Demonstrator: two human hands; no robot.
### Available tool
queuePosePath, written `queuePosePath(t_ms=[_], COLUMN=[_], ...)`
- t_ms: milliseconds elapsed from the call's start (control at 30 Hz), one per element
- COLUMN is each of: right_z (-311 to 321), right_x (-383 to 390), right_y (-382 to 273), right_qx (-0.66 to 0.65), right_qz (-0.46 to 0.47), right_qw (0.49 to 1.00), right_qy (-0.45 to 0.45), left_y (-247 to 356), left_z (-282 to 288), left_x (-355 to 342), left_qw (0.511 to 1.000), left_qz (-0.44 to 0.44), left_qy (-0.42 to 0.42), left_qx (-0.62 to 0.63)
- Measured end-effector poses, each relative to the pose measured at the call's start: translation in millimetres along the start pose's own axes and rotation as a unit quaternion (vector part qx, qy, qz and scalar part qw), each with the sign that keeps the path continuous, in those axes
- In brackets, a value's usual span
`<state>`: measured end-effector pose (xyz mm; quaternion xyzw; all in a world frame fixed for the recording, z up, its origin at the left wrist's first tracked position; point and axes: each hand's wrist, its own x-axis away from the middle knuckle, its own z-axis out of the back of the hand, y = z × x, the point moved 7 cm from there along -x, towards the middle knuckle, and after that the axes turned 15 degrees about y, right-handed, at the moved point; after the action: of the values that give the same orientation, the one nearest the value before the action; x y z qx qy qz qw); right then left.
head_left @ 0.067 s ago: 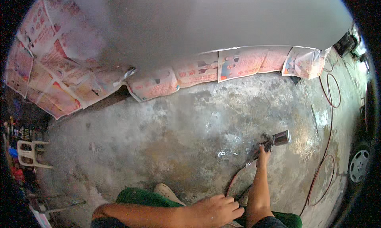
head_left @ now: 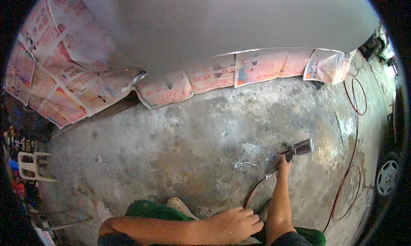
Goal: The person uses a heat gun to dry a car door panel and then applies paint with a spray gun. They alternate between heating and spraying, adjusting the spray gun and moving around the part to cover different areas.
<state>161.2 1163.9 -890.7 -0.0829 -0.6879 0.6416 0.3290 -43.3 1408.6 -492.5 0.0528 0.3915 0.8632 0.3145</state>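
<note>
At arm's length over the floor, my right hand (head_left: 284, 165) is wrapped round the handle of a spray gun (head_left: 289, 153) with a shiny metal cup, tilted out to the right. A dark red air hose (head_left: 254, 190) runs from the gun's handle back to my left hand (head_left: 233, 223), held low in front of my body. The left fingers are curled, and the hose disappears beneath them; the grip itself is partly hidden. Ahead, a large smooth grey panel (head_left: 274, 23) fills the top of the view. Printed paper sheets (head_left: 261, 68) hang along its lower edge.
More masking paper (head_left: 64, 83) covers the far left. A white plastic chair (head_left: 29, 165) stands at the left. Another red hose (head_left: 356, 130) loops across the concrete floor (head_left: 171, 143) at the right, near a car wheel (head_left: 387, 177). My clog (head_left: 180, 206) shows below.
The spray gun and its cup have shifted very slightly up and left, with a small turn. My left hand has risen a little in the view.
</note>
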Motion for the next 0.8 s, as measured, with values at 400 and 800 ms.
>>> queuePosePath(t_ms=[400, 800], right_z=[-165.4, -190.8], right_x=[189.6, 349.5], right_y=[-243.6, -314.4], right_qx=[-0.081, 0.012], right_qz=[0.093, 0.181], right_qw=[0.970, 0.947], right_qy=[-0.210, -0.265], left_y=[-157.8, -169.7], left_z=[67.2, 64.0], left_x=[-7.8, 11.5], left_qw=[0.940, 0.834], left_qz=[0.275, 0.273], left_qy=[0.197, 0.208], left_qx=[0.039, 0.432])
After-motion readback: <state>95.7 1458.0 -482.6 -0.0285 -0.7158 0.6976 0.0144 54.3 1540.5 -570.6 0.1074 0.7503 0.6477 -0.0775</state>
